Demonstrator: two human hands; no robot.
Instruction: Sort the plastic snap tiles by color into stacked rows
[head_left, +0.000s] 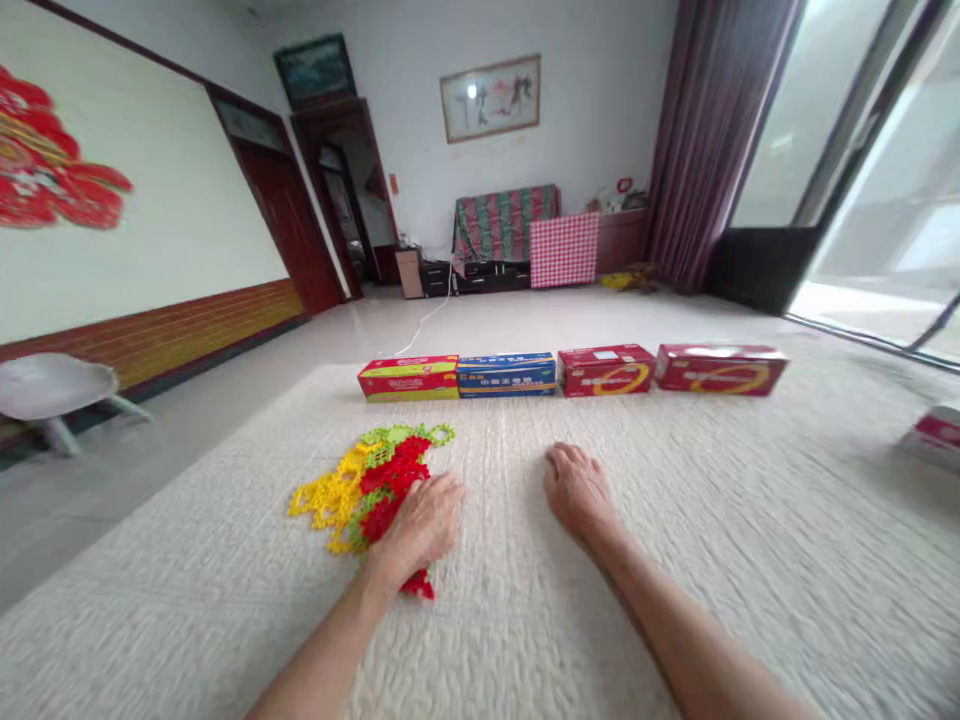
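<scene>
A heap of flat plastic link pieces (358,478) in yellow, red and green lies on a white textured cloth (675,560). My left hand (421,522) rests on the heap's right edge, fingers curled down over red pieces. My right hand (577,490) lies palm down on the bare cloth to the right of the heap, fingers bent and holding nothing. Beyond both hands a row of boxes stands across the cloth: a red and yellow box (409,378), a blue box (507,374), and two red boxes (606,369) (720,369).
A white plastic chair (52,392) stands on the floor at the left by the wall. Another red box (937,432) lies at the cloth's right edge. Far back are a covered cabinet (504,222), a checked panel (564,250), a dark door and purple curtains.
</scene>
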